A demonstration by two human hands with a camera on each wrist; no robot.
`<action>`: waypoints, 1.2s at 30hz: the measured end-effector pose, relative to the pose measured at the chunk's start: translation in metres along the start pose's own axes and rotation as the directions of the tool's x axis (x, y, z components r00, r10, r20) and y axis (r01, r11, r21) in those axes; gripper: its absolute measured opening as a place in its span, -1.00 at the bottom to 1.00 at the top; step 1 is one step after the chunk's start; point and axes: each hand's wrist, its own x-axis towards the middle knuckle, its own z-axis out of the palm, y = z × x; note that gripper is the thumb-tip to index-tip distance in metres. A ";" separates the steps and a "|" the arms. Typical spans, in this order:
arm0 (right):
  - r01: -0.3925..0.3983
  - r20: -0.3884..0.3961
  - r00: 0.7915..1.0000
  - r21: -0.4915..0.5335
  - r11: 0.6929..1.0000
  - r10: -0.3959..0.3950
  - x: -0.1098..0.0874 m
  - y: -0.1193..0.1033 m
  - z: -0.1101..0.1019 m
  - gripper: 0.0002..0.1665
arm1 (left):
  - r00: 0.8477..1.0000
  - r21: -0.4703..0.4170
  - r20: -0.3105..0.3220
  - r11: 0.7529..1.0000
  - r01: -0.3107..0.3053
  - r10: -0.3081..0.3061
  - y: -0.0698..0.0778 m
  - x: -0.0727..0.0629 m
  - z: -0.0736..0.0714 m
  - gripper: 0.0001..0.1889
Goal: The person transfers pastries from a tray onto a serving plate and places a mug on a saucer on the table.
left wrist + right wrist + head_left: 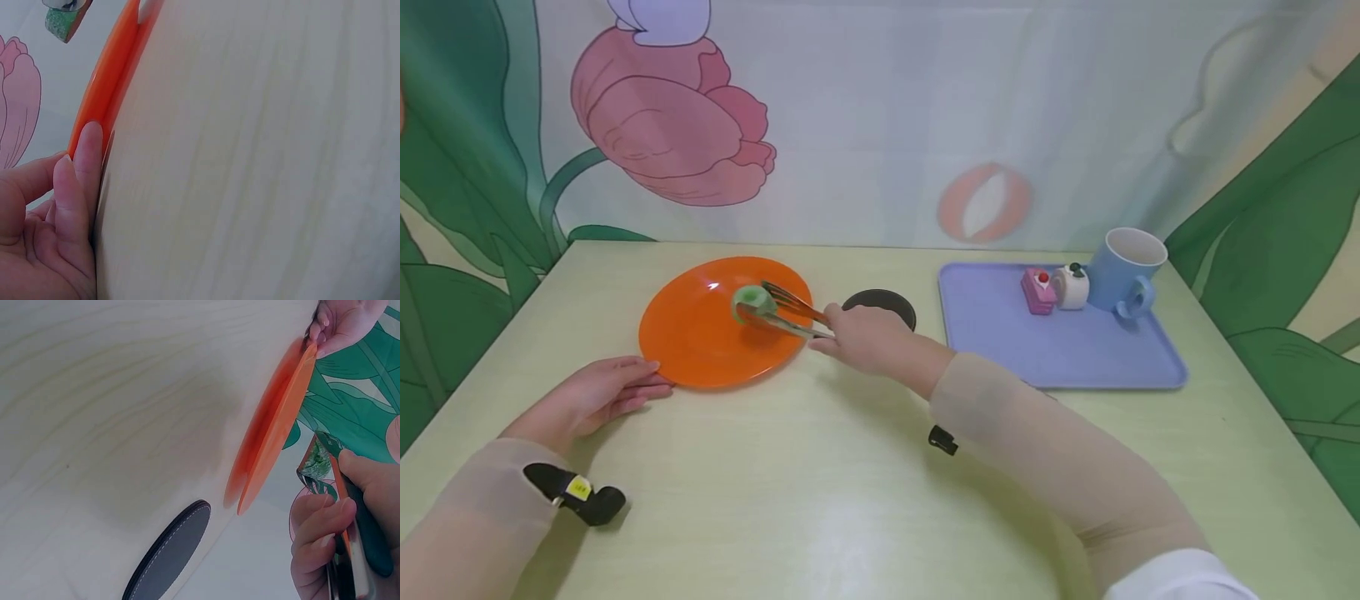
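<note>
An orange plate (pixel 688 333) lies at the table's left, and my left hand (pixel 606 392) pinches its near left rim. In the left wrist view the thumb is above the plate edge (pixel 106 81) and fingers are below it. My right hand (pixel 872 337) grips a pair of tongs (pixel 786 323) that reaches left over the plate. Between the tongs' tips is a small round green toy cake (pixel 752 298), held above the plate's right half. The right wrist view shows its green side (pixel 317 461), partly covered by the tongs.
A black round coaster (pixel 887 298) lies behind my right hand, partly hidden by it. To the right is a lilac tray (pixel 1000 358) bearing a pink toy cake (pixel 1038 292), a white toy cake roll (pixel 1071 287) and a blue mug (pixel 1112 279). A printed curtain (pixel 865 125) hangs behind the table.
</note>
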 end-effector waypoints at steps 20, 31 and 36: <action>-0.002 0.015 1.000 -0.019 1.000 0.003 0.003 -0.010 0.000 -0.42 | 1.000 -0.010 0.001 1.000 0.000 0.000 -0.001 -0.001 0.000 -0.29; -0.012 0.045 0.999 -0.011 1.000 0.013 0.007 -0.013 0.003 -0.37 | 1.000 -0.015 -0.002 1.000 -0.005 0.005 -0.002 -0.001 0.001 -0.32; -0.012 0.045 0.999 -0.008 1.000 0.012 0.008 -0.014 0.003 -0.39 | 1.000 -0.012 -0.003 1.000 -0.006 0.006 -0.002 0.000 0.001 -0.32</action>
